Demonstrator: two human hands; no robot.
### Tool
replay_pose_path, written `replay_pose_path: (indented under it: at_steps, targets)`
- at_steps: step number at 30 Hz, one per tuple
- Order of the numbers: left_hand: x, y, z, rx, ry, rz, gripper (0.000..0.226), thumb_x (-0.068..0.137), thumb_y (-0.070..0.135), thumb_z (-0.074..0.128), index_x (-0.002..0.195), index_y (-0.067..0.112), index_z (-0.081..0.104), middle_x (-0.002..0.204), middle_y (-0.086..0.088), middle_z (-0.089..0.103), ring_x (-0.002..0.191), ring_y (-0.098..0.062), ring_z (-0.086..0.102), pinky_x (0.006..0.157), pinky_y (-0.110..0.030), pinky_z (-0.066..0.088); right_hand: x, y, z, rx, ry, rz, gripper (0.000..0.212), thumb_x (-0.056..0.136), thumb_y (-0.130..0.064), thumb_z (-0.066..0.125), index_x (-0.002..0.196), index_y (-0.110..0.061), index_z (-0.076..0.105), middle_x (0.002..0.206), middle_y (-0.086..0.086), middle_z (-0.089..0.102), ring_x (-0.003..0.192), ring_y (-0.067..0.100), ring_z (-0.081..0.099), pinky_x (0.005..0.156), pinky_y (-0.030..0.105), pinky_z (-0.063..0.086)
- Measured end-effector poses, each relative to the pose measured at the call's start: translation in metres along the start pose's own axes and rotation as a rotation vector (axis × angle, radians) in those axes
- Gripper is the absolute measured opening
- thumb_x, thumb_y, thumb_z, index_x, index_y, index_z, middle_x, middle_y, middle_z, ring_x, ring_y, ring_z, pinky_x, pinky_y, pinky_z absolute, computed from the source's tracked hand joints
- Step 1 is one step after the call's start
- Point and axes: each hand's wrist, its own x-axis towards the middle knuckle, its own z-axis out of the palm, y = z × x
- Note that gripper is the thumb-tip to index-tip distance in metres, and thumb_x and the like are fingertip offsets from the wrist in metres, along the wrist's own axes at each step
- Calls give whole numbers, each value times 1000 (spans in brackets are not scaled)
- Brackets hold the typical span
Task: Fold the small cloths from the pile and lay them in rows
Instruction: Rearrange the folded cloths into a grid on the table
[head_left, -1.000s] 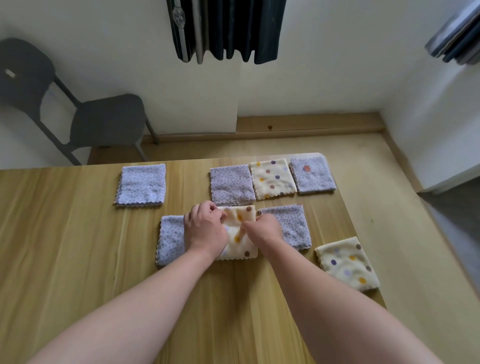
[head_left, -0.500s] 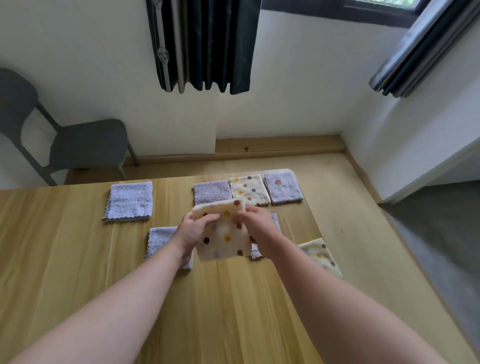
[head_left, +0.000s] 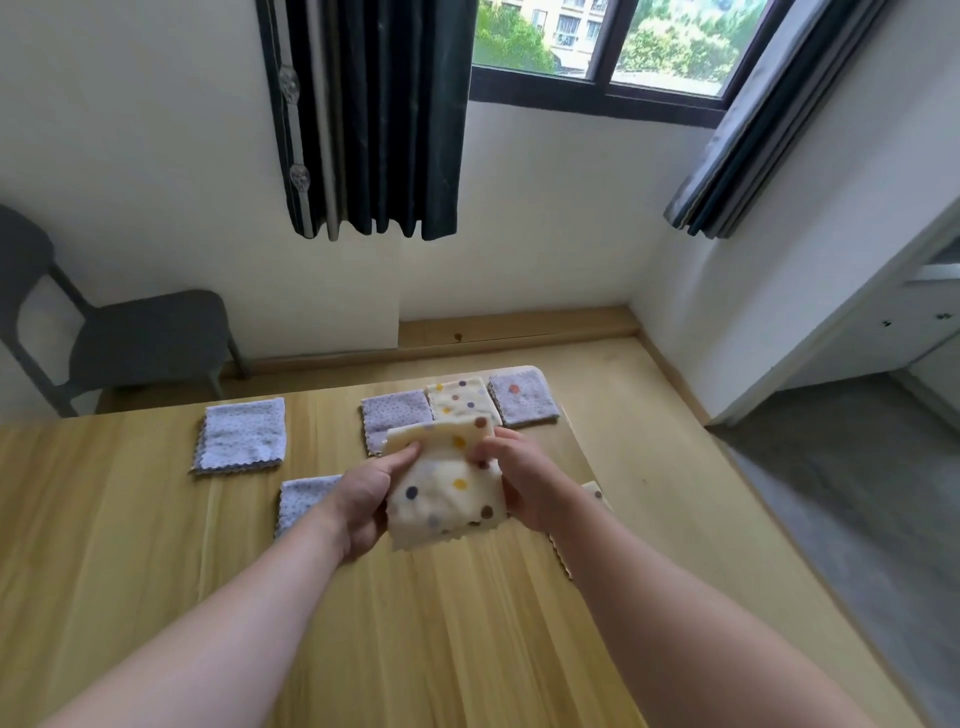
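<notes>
A cream cloth with coloured dots hangs in the air above the wooden table, folded over. My left hand pinches its left side and my right hand pinches its right side. On the table behind lie folded cloths: a lilac one at the left, then a purple dotted one, a cream dotted one and a lilac one with a red dot. A lilac cloth shows beside my left wrist. A cream cloth peeks from behind my right forearm.
A grey chair stands against the wall beyond the table's far left. Dark curtains hang over the wall. The table's right edge runs close beside my right arm, with floor beyond it.
Both hands have lifted the cream dotted cloth off the near row and raised it above the table. The camera has tilted upward, showing the window.
</notes>
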Motion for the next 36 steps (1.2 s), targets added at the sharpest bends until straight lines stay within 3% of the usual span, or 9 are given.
replay_pose_path:
  at_steps: [3, 7, 11, 17, 19, 24, 27, 31, 36]
  targets:
    - [6, -5, 8, 62, 106, 97, 33, 99, 25, 63, 127, 7, 63, 111, -17, 75, 95, -35, 74, 72, -42, 63, -3, 5, -7, -12, 47, 21, 19, 82, -11, 66, 100, -10, 72, 97, 16, 74, 82, 33, 69, 68, 41, 54]
    - [18, -16, 19, 354, 325, 230, 29, 99, 29, 64, 122, 12, 59, 116, -10, 71, 89, -18, 70, 71, -32, 57, 1, 17, -22, -56, 68, 73, 10, 94, -12, 68, 97, -3, 71, 100, 18, 76, 82, 31, 72, 59, 37, 58]
    - [38, -24, 32, 577, 422, 294, 29, 97, 36, 66, 115, 14, 58, 109, -2, 69, 78, -11, 68, 74, -31, 55, 21, 28, -37, -131, 113, 79, 9, 97, -16, 65, 101, -10, 70, 108, 17, 75, 92, 32, 73, 80, 48, 60]
    - [72, -23, 47, 324, 339, 99, 33, 77, 21, 75, 106, 9, 67, 89, -6, 74, 77, -25, 69, 66, -33, 52, 61, 23, -62, -206, 181, -28, 10, 99, -13, 59, 106, -15, 65, 102, 8, 71, 88, 23, 68, 72, 38, 57]
    - [91, -20, 49, 304, 334, 76, 41, 68, 15, 73, 106, 4, 69, 94, -13, 76, 83, -31, 71, 70, -40, 56, 84, 17, -74, -185, 151, -23, 12, 97, -13, 61, 108, -12, 67, 101, 8, 72, 87, 23, 69, 66, 35, 57]
    - [147, -1, 43, 304, 407, 132, 31, 85, 5, 75, 114, 10, 66, 109, -12, 74, 97, -30, 72, 89, -46, 60, 145, 1, -93, -197, 102, 27, 18, 78, -10, 78, 94, -1, 76, 105, 17, 74, 97, 32, 70, 85, 44, 58]
    - [179, 9, 38, 441, 479, 178, 27, 86, 15, 77, 110, 18, 66, 110, -6, 72, 99, -26, 70, 92, -45, 58, 177, -12, -92, -264, 108, 9, 25, 78, -7, 78, 102, 0, 73, 101, 16, 73, 95, 35, 72, 86, 50, 61]
    - [210, 23, 40, 828, 636, 214, 40, 89, 36, 73, 122, 15, 65, 116, -4, 69, 109, -28, 64, 90, -33, 51, 215, -25, -90, -404, 150, -51, 19, 87, -7, 72, 106, -8, 72, 93, 4, 70, 85, 23, 69, 68, 35, 59]
    - [236, 33, 39, 844, 666, 213, 36, 94, 36, 67, 123, 15, 62, 121, -6, 68, 111, -30, 62, 91, -34, 51, 248, -28, -83, -486, 212, -95, 19, 89, -9, 69, 107, -16, 71, 97, 5, 73, 92, 25, 70, 80, 41, 61]
